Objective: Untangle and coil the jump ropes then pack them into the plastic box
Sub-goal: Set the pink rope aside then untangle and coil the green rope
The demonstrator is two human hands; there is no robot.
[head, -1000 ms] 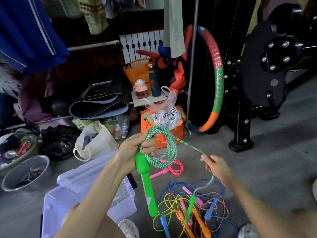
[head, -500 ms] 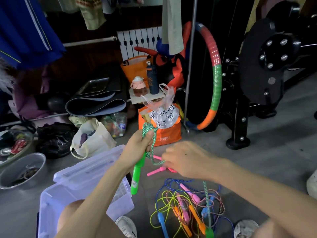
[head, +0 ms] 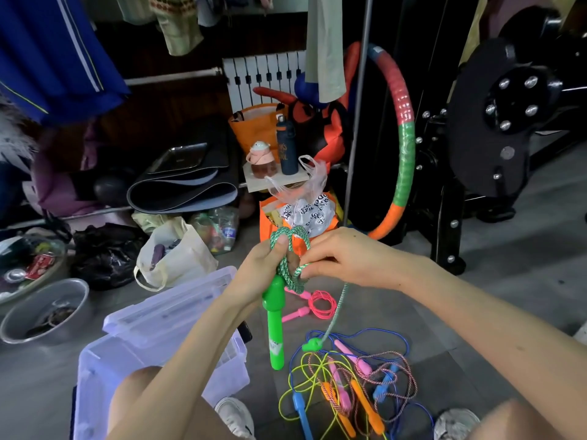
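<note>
Green braided rope [head: 290, 260]: coils and one handle [head: 273, 315] gripped in left hand [head: 259, 276], right hand [head: 344, 262] pinching the next loop. Tail [head: 337, 308] hangs to the floor tangle [head: 349, 387]; a snag there could pull coils loose. Plastic box [head: 152, 360] sits at left.

Both forearms [head: 190, 344] are bare from the left hand [head: 260, 274] and right hand [head: 343, 258] to the frame edge. Below the left hand are a bare left knee [head: 143, 395] and a white sneaker [head: 235, 417]. Below the right hand are a bare right knee [head: 514, 420] and a speckled greyish-white shoe [head: 455, 422].
</note>
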